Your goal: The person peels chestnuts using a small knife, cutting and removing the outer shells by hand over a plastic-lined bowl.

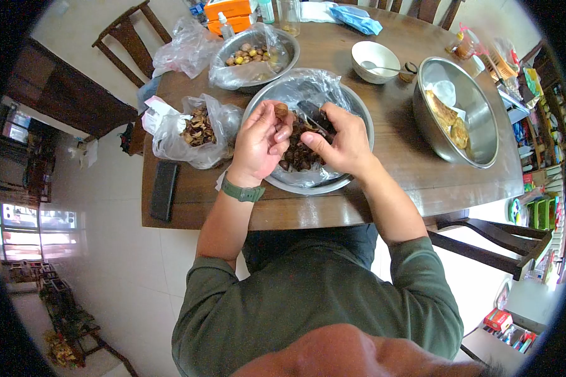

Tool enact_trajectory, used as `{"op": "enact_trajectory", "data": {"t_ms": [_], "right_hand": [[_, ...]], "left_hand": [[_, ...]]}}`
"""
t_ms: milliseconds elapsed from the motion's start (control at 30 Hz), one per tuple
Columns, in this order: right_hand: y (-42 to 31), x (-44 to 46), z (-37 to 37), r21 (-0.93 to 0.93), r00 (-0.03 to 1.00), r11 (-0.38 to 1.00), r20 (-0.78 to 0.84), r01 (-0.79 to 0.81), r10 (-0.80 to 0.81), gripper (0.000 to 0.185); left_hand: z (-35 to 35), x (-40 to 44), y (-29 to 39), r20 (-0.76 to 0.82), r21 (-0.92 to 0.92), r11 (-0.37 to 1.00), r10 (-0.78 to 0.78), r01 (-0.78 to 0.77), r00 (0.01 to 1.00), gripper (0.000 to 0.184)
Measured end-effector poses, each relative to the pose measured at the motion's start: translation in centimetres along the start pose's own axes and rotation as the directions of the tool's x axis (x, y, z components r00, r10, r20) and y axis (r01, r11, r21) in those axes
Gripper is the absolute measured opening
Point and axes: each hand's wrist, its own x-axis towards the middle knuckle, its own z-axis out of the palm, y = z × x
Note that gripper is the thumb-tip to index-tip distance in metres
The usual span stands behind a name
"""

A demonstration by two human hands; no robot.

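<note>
Over a steel basin (367, 135) lined with clear plastic, my left hand (261, 135) pinches a brown chestnut (282, 110) between thumb and fingertips. My right hand (346, 139) is closed around a dark knife-like tool (309, 112), which points up and left toward the chestnut. Its exact shape is partly hidden by my fingers. Dark brown chestnuts and bits of shell (302, 157) lie in the basin below both hands. To the left, an open plastic bag (198, 154) holds brown shell pieces (198, 127).
Behind the basin stands a metal bowl (293, 53) with yellow and brown nuts (248, 55). A white bowl (358, 53) with a spoon and a large tilted steel basin (484, 135) are to the right. A black phone-like object (164, 190) lies near the table's left edge.
</note>
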Motion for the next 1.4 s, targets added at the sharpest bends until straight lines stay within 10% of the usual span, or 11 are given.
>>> {"op": "enact_trajectory", "data": {"t_ms": [600, 733, 900, 967, 1133, 1267, 1333, 1400], "right_hand": [[0.6, 0.3, 0.1, 0.166, 0.973, 0.974, -0.147, -0.153, 0.178, 0.03], [2.1, 0.6, 0.0, 0.427, 0.942, 0.897, -0.242, -0.113, 0.233, 0.022], [4.0, 1.0, -0.5, 0.776, 0.887, 0.588, -0.082, -0.228, 0.453, 0.014], [4.1, 1.3, -0.4, 0.844, 0.874, 0.482, -0.035, -0.233, 0.484, 0.012], [4.7, 1.5, -0.4, 0.853, 0.874, 0.433, 0.053, -0.291, 0.483, 0.014], [4.7, 1.6, -0.3, 0.846, 0.878, 0.453, 0.037, -0.282, 0.477, 0.018], [5.1, 1.5, -0.1, 0.817, 0.885, 0.513, -0.008, -0.262, 0.465, 0.021], [4.9, 1.6, 0.0, 0.807, 0.868, 0.522, -0.024, -0.276, 0.496, 0.022]], "left_hand": [[-1.7, 0.7, 0.5, 0.034, -0.325, 0.935, -0.139, 0.142, 0.99, 0.032], [0.3, 0.0, 1.1, -0.028, 0.215, 0.972, 0.103, -0.094, 0.994, 0.025], [2.2, 0.0, 3.6, -0.007, 0.959, 0.281, 0.154, -0.037, 0.988, 0.02], [3.1, 1.5, 5.4, 0.054, 0.987, -0.157, 0.26, -0.012, 0.964, 0.021], [-2.9, 10.2, 9.7, 0.149, 0.884, -0.456, 0.481, 0.101, 0.864, 0.037], [-1.8, 9.7, 11.0, 0.362, 0.838, -0.545, 0.5, -0.039, 0.787, 0.034], [4.1, 6.2, 10.2, 0.013, 0.975, -0.216, 0.3, 0.054, 0.954, 0.032], [8.1, 2.0, 8.5, 0.278, 0.96, -0.034, 0.042, -0.277, 0.96, 0.029]]}}
